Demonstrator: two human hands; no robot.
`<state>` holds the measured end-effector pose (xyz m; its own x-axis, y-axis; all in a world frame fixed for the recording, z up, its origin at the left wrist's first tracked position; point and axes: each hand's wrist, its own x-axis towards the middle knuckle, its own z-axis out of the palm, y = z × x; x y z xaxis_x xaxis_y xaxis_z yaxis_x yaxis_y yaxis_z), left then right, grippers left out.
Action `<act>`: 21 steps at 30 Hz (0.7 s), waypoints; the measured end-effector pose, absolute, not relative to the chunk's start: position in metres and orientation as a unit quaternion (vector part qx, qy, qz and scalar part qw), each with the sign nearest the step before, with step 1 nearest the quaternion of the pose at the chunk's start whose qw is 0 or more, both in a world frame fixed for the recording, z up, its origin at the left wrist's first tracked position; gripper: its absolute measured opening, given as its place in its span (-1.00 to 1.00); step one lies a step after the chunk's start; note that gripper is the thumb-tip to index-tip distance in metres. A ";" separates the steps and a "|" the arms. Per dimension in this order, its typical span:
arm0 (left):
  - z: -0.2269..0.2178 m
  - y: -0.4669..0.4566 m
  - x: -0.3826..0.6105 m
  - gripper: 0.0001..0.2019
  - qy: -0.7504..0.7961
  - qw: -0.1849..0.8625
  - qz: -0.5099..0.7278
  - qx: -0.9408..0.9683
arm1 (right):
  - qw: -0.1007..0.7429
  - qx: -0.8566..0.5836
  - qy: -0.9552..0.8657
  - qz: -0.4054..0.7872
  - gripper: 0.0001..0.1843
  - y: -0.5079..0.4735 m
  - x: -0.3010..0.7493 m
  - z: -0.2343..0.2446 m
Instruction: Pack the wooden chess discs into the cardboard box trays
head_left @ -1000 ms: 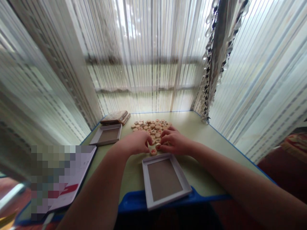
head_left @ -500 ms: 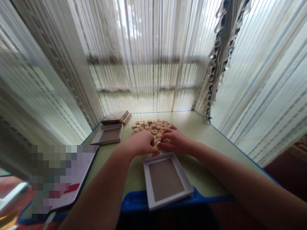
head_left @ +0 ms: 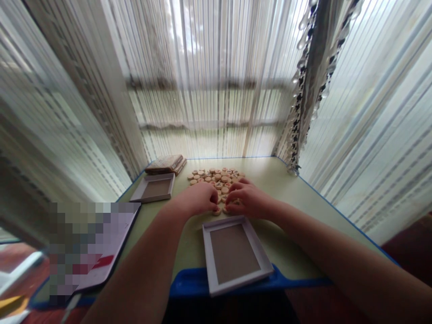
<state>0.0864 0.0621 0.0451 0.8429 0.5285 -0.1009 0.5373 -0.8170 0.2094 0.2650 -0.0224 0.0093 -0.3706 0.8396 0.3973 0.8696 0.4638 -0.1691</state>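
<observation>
Several round wooden game pieces (head_left: 216, 177) with red and dark marks lie in a loose cluster on the pale green table (head_left: 283, 193). My left hand (head_left: 197, 199) rests at the cluster's near edge, its fingers curled down onto pieces there. My right hand (head_left: 248, 199) lies beside it, fingers bent and pinching at pieces between the two hands. Which single piece each hand grips is hidden by the fingers. An empty white box tray (head_left: 232, 252) with a brown floor sits just in front of both hands.
A second shallow white tray (head_left: 154, 187) lies at the left, with a folded board (head_left: 166, 164) behind it. A dark folder with papers (head_left: 101, 252) covers the near left corner. Striped curtains (head_left: 209, 81) close in the table on three sides. The table's blue edge (head_left: 189, 281) runs along the front.
Both hands have stayed at the near edge of the pieces, fingers shifting slightly. The loose piece seen in front of my left hand a second ago now sits under my fingertips.
</observation>
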 end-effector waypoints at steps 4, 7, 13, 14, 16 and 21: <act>0.047 0.059 0.087 -0.83 0.289 0.089 -0.012 0.953 | 0.245 -0.535 -0.806 -0.054 -0.74 -0.023 0.267 0.012; 0.049 0.056 0.087 -0.81 0.290 0.085 -0.012 0.953 | 0.246 -0.524 -0.814 -0.049 -0.75 -0.026 0.266 0.015; 0.051 0.055 0.085 -0.77 0.290 0.089 -0.023 0.953 | 0.212 -0.520 -0.827 -0.008 -0.85 -0.025 0.264 0.012; 0.050 0.056 0.085 -0.76 0.295 0.083 -0.022 0.952 | 0.215 -0.528 -0.821 -0.006 -0.83 -0.024 0.264 0.011; 0.049 0.057 0.086 -0.74 0.300 0.073 -0.023 0.951 | 0.222 -0.544 -0.809 -0.003 -0.77 -0.021 0.265 0.008; 0.046 0.059 0.087 -0.75 0.304 0.059 -0.016 0.951 | 0.251 -0.540 -0.803 0.020 -0.76 -0.020 0.267 0.011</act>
